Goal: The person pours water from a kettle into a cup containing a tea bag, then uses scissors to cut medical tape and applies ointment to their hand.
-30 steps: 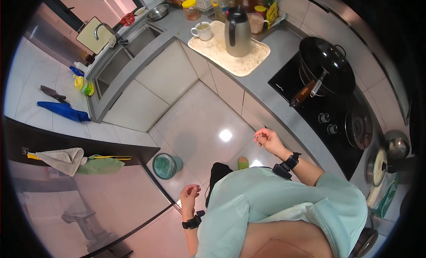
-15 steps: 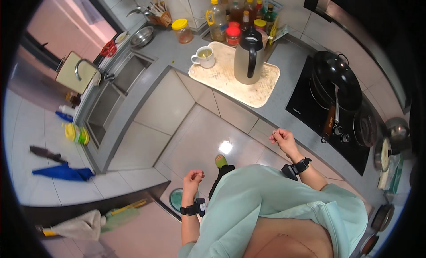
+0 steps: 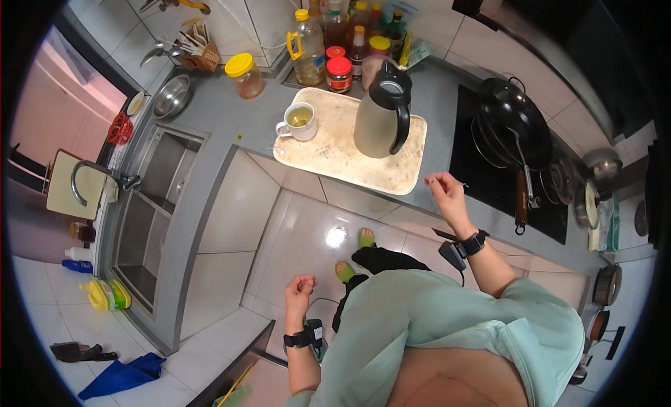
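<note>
My right hand (image 3: 446,192) is at the counter's front edge, close to the right corner of the cream tray (image 3: 328,161). Its fingers are loosely bent and apart, with nothing in them. Low over the floor, my left hand (image 3: 300,295) is loosely curled closed and appears empty. Upon the tray stands a tall grey vacuum jug (image 3: 376,124) with a black lid and handle, upright. To its left sits a white mug (image 3: 302,132) holding a yellowish-green liquid. Neither hand touches the jug or the mug.
Right of the tray is a black cooktop (image 3: 482,190) with a black wok (image 3: 515,120) and a spatula. Bottles and jars (image 3: 339,71) crowd behind the tray. A double sink (image 3: 150,222) is at left, beside a yellow bottle (image 3: 107,295). A knife (image 3: 82,352) lies nearby.
My view has turned, and I stand closer to the counter, with both feet showing. My right hand has come up to the tray's corner; the left stays low. Jug and mug remain on the tray.
</note>
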`<state>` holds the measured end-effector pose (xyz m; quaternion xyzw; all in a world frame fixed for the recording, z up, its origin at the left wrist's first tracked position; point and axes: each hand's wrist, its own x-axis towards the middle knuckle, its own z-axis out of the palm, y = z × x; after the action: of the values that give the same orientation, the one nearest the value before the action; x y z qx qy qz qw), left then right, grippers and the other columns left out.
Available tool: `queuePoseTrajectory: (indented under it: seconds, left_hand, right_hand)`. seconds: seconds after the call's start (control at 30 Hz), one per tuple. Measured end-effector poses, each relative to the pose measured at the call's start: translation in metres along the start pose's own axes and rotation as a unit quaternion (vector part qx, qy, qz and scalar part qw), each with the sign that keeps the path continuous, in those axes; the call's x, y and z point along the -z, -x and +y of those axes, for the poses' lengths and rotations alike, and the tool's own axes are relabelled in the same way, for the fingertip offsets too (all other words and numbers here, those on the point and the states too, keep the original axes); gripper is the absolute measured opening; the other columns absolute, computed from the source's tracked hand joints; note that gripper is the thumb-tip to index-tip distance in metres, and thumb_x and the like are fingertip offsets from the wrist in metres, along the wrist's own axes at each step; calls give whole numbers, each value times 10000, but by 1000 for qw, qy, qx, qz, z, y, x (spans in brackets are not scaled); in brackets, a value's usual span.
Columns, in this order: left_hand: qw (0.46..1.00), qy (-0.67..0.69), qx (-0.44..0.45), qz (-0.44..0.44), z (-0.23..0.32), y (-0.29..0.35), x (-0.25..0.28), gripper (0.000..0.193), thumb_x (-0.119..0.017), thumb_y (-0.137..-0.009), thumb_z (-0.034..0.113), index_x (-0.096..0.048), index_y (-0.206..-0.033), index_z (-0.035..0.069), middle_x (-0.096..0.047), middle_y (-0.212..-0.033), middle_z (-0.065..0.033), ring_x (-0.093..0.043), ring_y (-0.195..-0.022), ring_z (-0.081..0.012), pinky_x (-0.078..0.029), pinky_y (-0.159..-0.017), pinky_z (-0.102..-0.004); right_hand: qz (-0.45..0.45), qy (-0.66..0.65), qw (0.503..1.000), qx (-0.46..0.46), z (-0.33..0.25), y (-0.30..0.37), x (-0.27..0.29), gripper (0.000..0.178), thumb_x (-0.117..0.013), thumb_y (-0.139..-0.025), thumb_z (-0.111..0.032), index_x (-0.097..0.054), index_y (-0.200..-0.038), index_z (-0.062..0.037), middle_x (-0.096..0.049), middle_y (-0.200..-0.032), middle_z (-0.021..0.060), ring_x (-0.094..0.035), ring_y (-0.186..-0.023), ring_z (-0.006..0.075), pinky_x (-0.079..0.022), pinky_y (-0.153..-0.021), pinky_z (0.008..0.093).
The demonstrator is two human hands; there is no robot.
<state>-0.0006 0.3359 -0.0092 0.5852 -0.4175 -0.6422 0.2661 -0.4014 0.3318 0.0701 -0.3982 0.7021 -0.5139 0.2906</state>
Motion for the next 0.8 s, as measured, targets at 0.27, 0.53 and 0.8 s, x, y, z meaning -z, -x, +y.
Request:
queuePoseTrajectory:
  seconds: [0.27,0.53,0.8]
  left_hand:
    - [1000,22,21,-3,63,-32,-17,124,-540,-877,90,-609,-949,18,-658,-900,-56,-626,-841,-138,-471,-714,-247]
    - [998,-53,-20,-25,132,-97,-17,147,-560,-882,144,-606,-964,30,-655,-922,-55,-623,-853,-146,-473,-734,-272]
    - [983,-131,-84,-95,198,-220,-5,223,-564,-873,131,-574,-1055,2,-623,-993,-94,-629,-852,-173,-491,-721,-280]
  right_hand:
    - [-32,-200,979,34,-33,-82,-41,210,-576,-895,-157,-585,-1034,0,-591,-893,-9,-517,-804,50,-417,-724,198]
    - [-27,-237,971,9,-40,-100,-70,103,-648,-840,-120,-588,-844,-36,-522,-707,-55,-444,-630,21,-355,-560,179]
    - [50,-240,969,-34,-60,-110,-73,110,-667,-818,-93,-578,-784,-39,-510,-619,-39,-424,-519,26,-321,-473,185]
